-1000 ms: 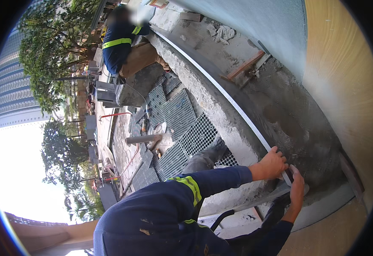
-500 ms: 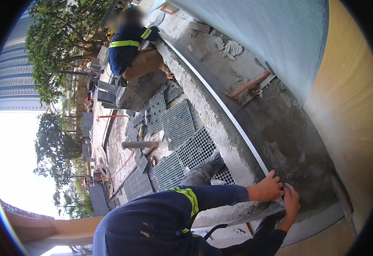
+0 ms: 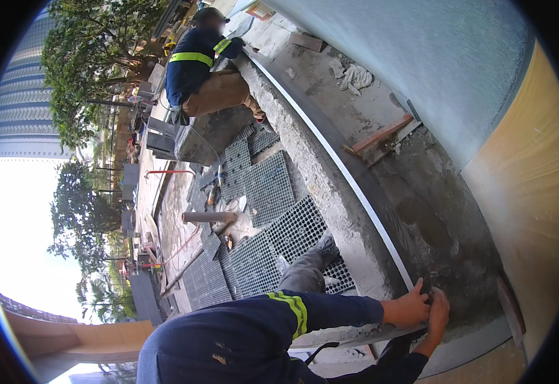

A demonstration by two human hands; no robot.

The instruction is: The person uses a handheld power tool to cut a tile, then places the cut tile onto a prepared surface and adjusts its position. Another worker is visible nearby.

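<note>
A long thin grey metal strip (image 3: pixel 330 153) runs along the top of a rough concrete ledge (image 3: pixel 305 160). Both my hands meet at its near end. My left hand (image 3: pixel 407 310), coming out of a dark blue sleeve with a yellow reflective band, lies over the strip's end with curled fingers. My right hand (image 3: pixel 438 315) comes up from below and grips the same end beside it. The fingertips of both hands touch. Dark damp cement (image 3: pixel 433 224) lies just behind the strip.
Grey metal floor gratings (image 3: pixel 273 192) cover the ground left of the ledge, under my shoe (image 3: pixel 324 246). A grey pipe (image 3: pixel 206 217) lies there. Another person (image 3: pixel 199 70) in blue with a reflective band crouches at the far end. A reddish wooden batten (image 3: pixel 382 134) lies by a pale wall (image 3: pixel 446 64).
My two hands have drawn closer together at the strip's end, and the right hand has come up beside the left. The view has shifted slightly.
</note>
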